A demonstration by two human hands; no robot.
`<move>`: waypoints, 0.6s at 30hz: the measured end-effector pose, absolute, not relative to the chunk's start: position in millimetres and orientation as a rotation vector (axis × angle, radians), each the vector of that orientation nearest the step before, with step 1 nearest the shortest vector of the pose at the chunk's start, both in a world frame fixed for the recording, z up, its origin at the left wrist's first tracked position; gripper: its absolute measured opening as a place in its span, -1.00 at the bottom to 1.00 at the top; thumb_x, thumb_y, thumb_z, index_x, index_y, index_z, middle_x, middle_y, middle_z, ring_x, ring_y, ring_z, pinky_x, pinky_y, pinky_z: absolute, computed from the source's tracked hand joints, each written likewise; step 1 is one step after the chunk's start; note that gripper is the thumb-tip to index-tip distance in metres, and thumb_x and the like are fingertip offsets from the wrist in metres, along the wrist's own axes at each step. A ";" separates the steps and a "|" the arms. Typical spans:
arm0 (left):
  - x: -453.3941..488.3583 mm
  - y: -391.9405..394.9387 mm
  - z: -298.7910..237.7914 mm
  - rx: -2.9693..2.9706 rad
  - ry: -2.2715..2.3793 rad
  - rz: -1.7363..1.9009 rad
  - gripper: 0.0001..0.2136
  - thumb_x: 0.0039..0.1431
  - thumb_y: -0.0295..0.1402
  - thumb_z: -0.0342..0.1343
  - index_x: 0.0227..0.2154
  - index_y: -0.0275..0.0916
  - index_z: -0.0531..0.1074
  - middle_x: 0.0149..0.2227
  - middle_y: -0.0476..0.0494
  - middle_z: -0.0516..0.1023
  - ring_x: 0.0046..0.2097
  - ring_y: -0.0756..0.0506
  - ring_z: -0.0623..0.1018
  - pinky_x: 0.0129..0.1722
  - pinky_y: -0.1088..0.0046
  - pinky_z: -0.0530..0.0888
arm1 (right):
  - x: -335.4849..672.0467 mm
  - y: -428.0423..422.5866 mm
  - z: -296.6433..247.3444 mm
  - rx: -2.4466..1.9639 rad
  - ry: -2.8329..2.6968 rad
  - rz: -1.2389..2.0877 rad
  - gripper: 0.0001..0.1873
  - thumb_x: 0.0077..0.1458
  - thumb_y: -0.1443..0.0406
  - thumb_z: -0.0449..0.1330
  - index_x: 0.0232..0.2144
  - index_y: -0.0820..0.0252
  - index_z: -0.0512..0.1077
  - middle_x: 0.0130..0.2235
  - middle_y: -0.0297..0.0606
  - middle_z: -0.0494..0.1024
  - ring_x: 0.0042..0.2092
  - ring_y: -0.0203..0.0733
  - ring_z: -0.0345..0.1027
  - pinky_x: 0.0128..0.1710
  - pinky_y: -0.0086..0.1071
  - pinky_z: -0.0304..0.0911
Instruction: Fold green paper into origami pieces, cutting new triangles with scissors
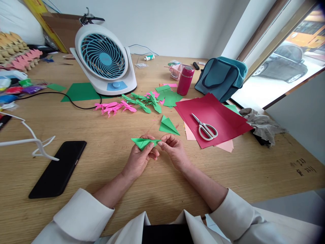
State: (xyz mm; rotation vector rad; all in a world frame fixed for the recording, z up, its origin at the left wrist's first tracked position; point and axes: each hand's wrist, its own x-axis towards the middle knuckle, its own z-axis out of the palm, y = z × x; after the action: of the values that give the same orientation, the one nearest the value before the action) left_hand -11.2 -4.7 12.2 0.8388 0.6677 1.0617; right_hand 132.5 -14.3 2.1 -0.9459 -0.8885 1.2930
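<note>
A folded piece of green paper [142, 143], long and pointed, is held just above the table between both hands. My left hand [139, 157] grips its broader end, thumb on top. At the narrow right tip, my right hand [174, 149] pinches the paper between thumb and fingers. Just beyond the hands lies another folded green paper [168, 125], shaped like a dart. Farther back is a heap of green folded paper figures [143, 101], with pink folded figures [114, 107] to its left.
White-handled scissors [207, 130] rest on red paper sheets [220, 118] to the right. A black phone [58, 169] lies left, under a white stand. Behind are a fan [104, 61], a red flask [185, 80] and a teal bag [220, 78].
</note>
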 end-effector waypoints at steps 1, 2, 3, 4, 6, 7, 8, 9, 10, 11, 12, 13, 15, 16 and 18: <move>-11.0 -5.1 12.7 0.836 0.668 1.062 -0.64 0.03 -0.26 0.37 -0.22 -0.21 0.32 -0.51 0.12 0.51 -0.51 0.08 0.54 -0.59 0.69 0.45 | 132.3 -14.3 2.1 -0.939 -0.894 1.291 -0.67 -0.15 0.14 0.46 -0.46 0.16 0.43 -0.46 -0.43 0.42 -0.43 -0.37 0.22 -0.38 -0.44 0.18; -10.8 -5.5 13.2 0.833 0.668 1.062 -0.64 0.03 -0.26 0.37 -0.22 -0.21 0.32 -0.51 0.12 0.52 -0.51 0.08 0.53 -0.59 0.69 0.45 | 132.1 -14.3 2.0 -0.934 -0.902 1.287 -0.68 -0.14 0.14 0.45 -0.46 0.16 0.43 -0.46 -0.42 0.43 -0.43 -0.36 0.22 -0.39 -0.44 0.18; -10.5 -5.7 13.5 0.831 0.668 1.062 -0.64 0.03 -0.26 0.37 -0.22 -0.22 0.32 -0.51 0.12 0.52 -0.51 0.08 0.53 -0.60 0.69 0.45 | 132.0 -14.3 1.8 -0.930 -0.908 1.285 -0.69 -0.14 0.14 0.45 -0.47 0.16 0.43 -0.46 -0.42 0.43 -0.43 -0.36 0.23 -0.39 -0.44 0.18; -10.1 -5.9 13.7 0.829 0.668 1.063 -0.64 0.03 -0.26 0.37 -0.22 -0.22 0.32 -0.51 0.12 0.52 -0.51 0.08 0.53 -0.60 0.69 0.45 | 131.8 -14.3 1.6 -0.927 -0.912 1.284 -0.69 -0.13 0.15 0.45 -0.48 0.16 0.43 -0.47 -0.42 0.43 -0.43 -0.36 0.22 -0.40 -0.44 0.18; -9.5 -5.9 13.6 0.823 0.666 1.067 -0.64 0.02 -0.25 0.38 -0.23 -0.21 0.32 -0.51 0.12 0.52 -0.51 0.08 0.54 -0.61 0.69 0.44 | 131.7 -14.4 1.0 -0.929 -0.913 1.286 -0.69 -0.13 0.15 0.45 -0.48 0.16 0.43 -0.48 -0.42 0.43 -0.44 -0.36 0.22 -0.41 -0.44 0.18; -9.3 -5.8 13.4 0.819 0.666 1.068 -0.63 0.02 -0.26 0.38 -0.23 -0.21 0.32 -0.51 0.13 0.52 -0.51 0.08 0.54 -0.61 0.69 0.45 | 131.6 -14.4 0.8 -0.933 -0.911 1.287 -0.70 -0.12 0.15 0.44 -0.48 0.16 0.43 -0.48 -0.42 0.43 -0.44 -0.36 0.22 -0.41 -0.44 0.18; -9.2 -5.8 13.1 0.816 0.666 1.068 -0.63 0.01 -0.26 0.38 -0.23 -0.21 0.32 -0.51 0.13 0.52 -0.51 0.08 0.54 -0.62 0.69 0.45 | 131.7 -14.5 0.7 -0.937 -0.910 1.289 -0.70 -0.12 0.14 0.44 -0.48 0.16 0.43 -0.47 -0.42 0.43 -0.44 -0.36 0.22 -0.41 -0.44 0.18; -9.2 -5.7 12.8 0.813 0.666 1.067 -0.63 0.01 -0.26 0.38 -0.23 -0.21 0.32 -0.51 0.13 0.52 -0.51 0.08 0.54 -0.62 0.69 0.45 | 131.7 -14.6 0.6 -0.940 -0.910 1.289 -0.70 -0.12 0.14 0.44 -0.48 0.16 0.44 -0.47 -0.42 0.44 -0.44 -0.36 0.22 -0.41 -0.44 0.18; -9.3 -5.8 12.6 0.813 0.667 1.066 -0.64 0.01 -0.26 0.38 -0.23 -0.21 0.32 -0.51 0.14 0.52 -0.51 0.08 0.54 -0.62 0.69 0.45 | 131.8 -14.7 0.7 -0.941 -0.912 1.290 -0.70 -0.12 0.14 0.44 -0.48 0.16 0.44 -0.47 -0.41 0.44 -0.44 -0.36 0.22 -0.41 -0.43 0.19; -9.4 -5.9 12.3 0.816 0.668 1.065 -0.64 0.02 -0.26 0.38 -0.24 -0.21 0.32 -0.51 0.14 0.52 -0.51 0.08 0.54 -0.62 0.69 0.45 | 131.9 -14.9 0.8 -0.943 -0.915 1.289 -0.70 -0.11 0.14 0.44 -0.48 0.16 0.44 -0.47 -0.41 0.44 -0.44 -0.36 0.21 -0.41 -0.43 0.19; -9.5 -6.0 12.0 0.821 0.670 1.064 -0.65 0.02 -0.26 0.38 -0.24 -0.21 0.32 -0.51 0.14 0.52 -0.51 0.08 0.54 -0.62 0.69 0.45 | 132.0 -15.0 1.0 -0.946 -0.919 1.288 -0.70 -0.11 0.13 0.44 -0.48 0.16 0.44 -0.48 -0.41 0.43 -0.44 -0.36 0.21 -0.41 -0.43 0.19; -9.7 -6.2 11.8 0.829 0.672 1.065 -0.65 0.03 -0.26 0.37 -0.24 -0.21 0.32 -0.51 0.14 0.52 -0.51 0.08 0.54 -0.62 0.69 0.45 | 132.1 -15.1 1.2 -0.948 -0.921 1.288 -0.69 -0.11 0.12 0.44 -0.48 0.16 0.44 -0.48 -0.41 0.43 -0.45 -0.35 0.21 -0.41 -0.43 0.19; -9.7 -6.5 11.2 0.850 0.679 1.073 -0.66 0.04 -0.27 0.36 -0.23 -0.21 0.32 -0.51 0.13 0.52 -0.51 0.08 0.54 -0.62 0.69 0.45 | 132.1 -15.2 1.7 -0.952 -0.919 1.294 -0.69 -0.12 0.11 0.43 -0.47 0.15 0.44 -0.47 -0.41 0.43 -0.44 -0.35 0.21 -0.41 -0.43 0.19; -9.7 -6.6 10.9 0.863 0.684 1.079 -0.66 0.05 -0.27 0.36 -0.23 -0.21 0.32 -0.51 0.13 0.52 -0.51 0.07 0.54 -0.62 0.68 0.45 | 132.0 -15.2 2.0 -0.952 -0.913 1.300 -0.68 -0.12 0.11 0.44 -0.47 0.16 0.43 -0.47 -0.41 0.43 -0.44 -0.35 0.21 -0.41 -0.43 0.18; -9.5 -6.5 10.0 0.888 0.697 1.090 -0.66 0.06 -0.26 0.35 -0.23 -0.21 0.31 -0.51 0.12 0.52 -0.51 0.06 0.54 -0.61 0.67 0.46 | 131.6 -14.9 2.6 -0.951 -0.898 1.314 -0.67 -0.13 0.11 0.44 -0.48 0.16 0.43 -0.48 -0.42 0.42 -0.45 -0.36 0.21 -0.42 -0.43 0.17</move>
State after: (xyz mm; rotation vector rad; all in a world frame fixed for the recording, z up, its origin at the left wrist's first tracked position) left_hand -9.5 -6.5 10.0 0.8884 0.6967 1.0901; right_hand 131.6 -14.9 2.6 -0.9507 -0.8976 1.3140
